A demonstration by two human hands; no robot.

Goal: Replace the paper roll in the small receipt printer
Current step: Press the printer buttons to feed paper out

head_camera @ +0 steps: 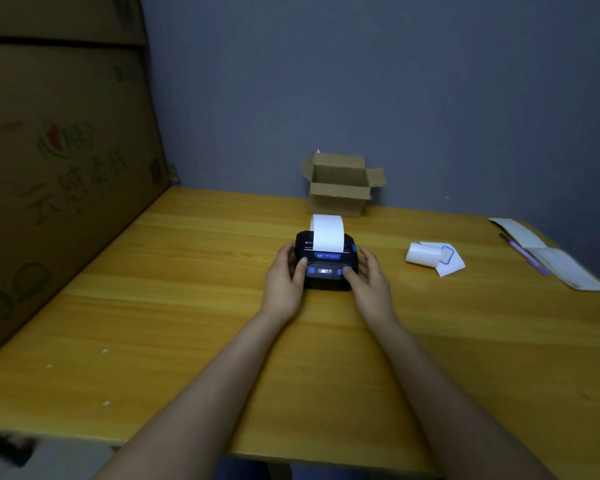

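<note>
A small black receipt printer (326, 259) with blue buttons and a lit display stands in the middle of the yellow wooden table (187, 306). A strip of white paper (327, 233) curls up and back out of its slot. My left hand (284, 278) grips the printer's left side, thumb resting on its front panel. My right hand (369, 282) holds the right side, with the thumb on the blue button at the front right. A second white paper roll (426, 256), partly unwound with a blue mark on its loose end, lies on the table to the right.
A small open cardboard box (338, 188) stands behind the printer against the grey wall. Large cardboard cartons (59, 150) line the table's left side. A purple pen (523, 252) and paper sheets (565, 268) lie at the far right edge.
</note>
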